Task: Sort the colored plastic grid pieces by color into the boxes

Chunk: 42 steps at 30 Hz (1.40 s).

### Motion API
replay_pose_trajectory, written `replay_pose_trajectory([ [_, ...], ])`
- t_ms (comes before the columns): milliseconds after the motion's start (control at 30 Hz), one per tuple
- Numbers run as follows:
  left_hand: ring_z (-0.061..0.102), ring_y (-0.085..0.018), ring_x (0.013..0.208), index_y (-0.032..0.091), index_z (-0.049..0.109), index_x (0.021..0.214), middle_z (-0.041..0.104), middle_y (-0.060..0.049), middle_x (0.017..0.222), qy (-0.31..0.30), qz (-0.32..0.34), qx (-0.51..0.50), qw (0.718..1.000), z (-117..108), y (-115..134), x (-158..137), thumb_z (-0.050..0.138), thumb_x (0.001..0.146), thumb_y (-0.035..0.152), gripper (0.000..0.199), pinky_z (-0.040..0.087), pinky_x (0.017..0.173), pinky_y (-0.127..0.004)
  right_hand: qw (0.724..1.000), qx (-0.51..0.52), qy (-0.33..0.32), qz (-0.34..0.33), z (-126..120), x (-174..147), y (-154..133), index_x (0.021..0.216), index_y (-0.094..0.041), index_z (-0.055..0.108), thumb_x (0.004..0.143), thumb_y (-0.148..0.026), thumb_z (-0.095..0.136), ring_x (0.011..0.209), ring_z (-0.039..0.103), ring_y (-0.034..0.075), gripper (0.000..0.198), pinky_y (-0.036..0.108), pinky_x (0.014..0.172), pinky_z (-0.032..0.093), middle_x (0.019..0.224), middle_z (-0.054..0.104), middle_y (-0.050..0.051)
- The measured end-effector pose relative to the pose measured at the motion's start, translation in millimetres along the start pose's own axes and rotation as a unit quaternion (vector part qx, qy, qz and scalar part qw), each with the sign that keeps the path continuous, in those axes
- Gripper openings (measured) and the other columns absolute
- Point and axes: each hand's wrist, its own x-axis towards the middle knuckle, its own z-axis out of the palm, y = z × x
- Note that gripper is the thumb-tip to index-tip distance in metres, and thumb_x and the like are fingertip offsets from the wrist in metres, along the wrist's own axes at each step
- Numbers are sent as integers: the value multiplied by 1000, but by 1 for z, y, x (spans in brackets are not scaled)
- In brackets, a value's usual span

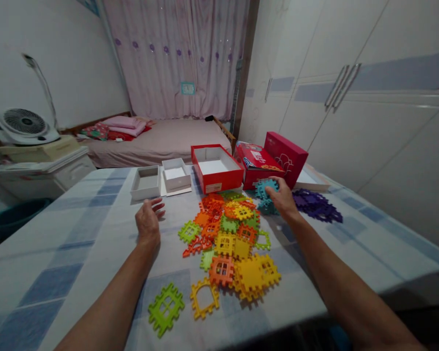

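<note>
My right hand (282,196) grips a blue toothed building tile (265,187) between thumb and fingers, just above more blue tiles (268,208). Resting on the table at the left, my left hand (149,219) holds nothing, its fingers apart. Between my arms lies a heap of interlocking plastic tiles (225,243) in orange, yellow and green, some with window cut-outs. Nearer to me are a green window tile (164,298) and a yellow frame tile (193,298). Purple tiles (316,204) are piled to the right of my right hand.
Behind the heap stand a red open box (222,185), two small white boxes (134,191) (185,181), and a red carton (254,180) beside an upright dark-pink box (287,151). A checked cloth covers the table (76,219). A bed (179,139) and wardrobe (351,141) are beyond.
</note>
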Motion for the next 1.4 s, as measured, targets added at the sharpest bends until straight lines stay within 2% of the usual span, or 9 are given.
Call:
replay_pose_trajectory([
  [100, 62, -13, 62, 14, 67, 86, 68, -7, 80, -8, 11, 11, 1000, -1, 0, 0, 42, 77, 47, 43, 46, 49, -22, 997, -40, 61, 1, -6, 14, 28, 113, -16, 58, 69, -35, 53, 84, 59, 22, 48, 37, 82, 45, 98, 65, 9],
  [367, 62, -13, 64, 13, 66, 83, 68, -8, 83, -27, 25, 29, 999, -1, 0, -2, 41, 77, 48, 44, 46, 51, -22, 979, -168, 40, -107, 5, 15, 55, 116, -12, 58, 76, -31, 52, 100, 56, 27, 45, 41, 92, 42, 110, 63, 15],
  [567, 63, -13, 67, 13, 64, 85, 66, -9, 86, -40, 31, 55, 997, -2, -1, -2, 38, 77, 50, 46, 47, 54, -23, 965, -241, 56, -88, 7, 12, 62, 121, -17, 57, 81, -37, 52, 103, 52, 31, 45, 45, 87, 42, 115, 59, 14],
  [800, 63, -17, 74, 15, 67, 88, 66, -6, 85, -150, 41, 171, 973, -2, 25, -28, 57, 67, 42, 35, 51, 64, -29, 963, -249, 46, -96, 10, 7, 63, 122, -17, 55, 86, -41, 47, 107, 49, 31, 44, 46, 89, 40, 118, 57, 15],
  [867, 64, -20, 83, 16, 68, 89, 68, -7, 92, -211, 67, 216, 951, -10, 40, -47, 60, 68, 44, 36, 52, 72, -33, 964, -249, 38, -91, 11, 5, 62, 123, -18, 54, 87, -40, 45, 108, 49, 31, 44, 47, 90, 40, 120, 56, 15],
  [1000, 62, -24, 102, 23, 65, 112, 62, -8, 120, -392, 203, 428, 789, -50, 69, -97, 52, 80, 53, 46, 50, 85, -37, 965, -241, 46, -93, 9, 3, 60, 124, -17, 52, 87, -39, 44, 110, 48, 31, 45, 48, 92, 40, 121, 55, 16],
  [1133, 61, -30, 107, 27, 55, 130, 53, -10, 133, -394, 203, 608, 658, -103, 76, -129, 59, 74, 57, 64, 51, 82, -39, 964, -233, 74, -107, 9, 3, 58, 125, -15, 51, 85, -35, 45, 112, 47, 30, 45, 47, 94, 40, 122, 54, 15],
  [1267, 66, -23, 93, 32, 54, 130, 57, -8, 124, -448, 187, 608, 629, -119, 64, -130, 64, 72, 46, 61, 52, 76, -32, 967, -225, 67, -102, 10, -1, 52, 126, -14, 50, 82, -31, 46, 114, 46, 30, 47, 46, 97, 38, 124, 53, 15],
  [1400, 66, -23, 91, 29, 59, 122, 61, -8, 114, -467, 211, 565, 646, -96, 56, -122, 64, 72, 39, 51, 51, 80, -34, 970, -215, 55, -98, 10, -7, 51, 124, -15, 52, 81, -29, 47, 114, 46, 31, 45, 48, 96, 38, 122, 54, 16],
])
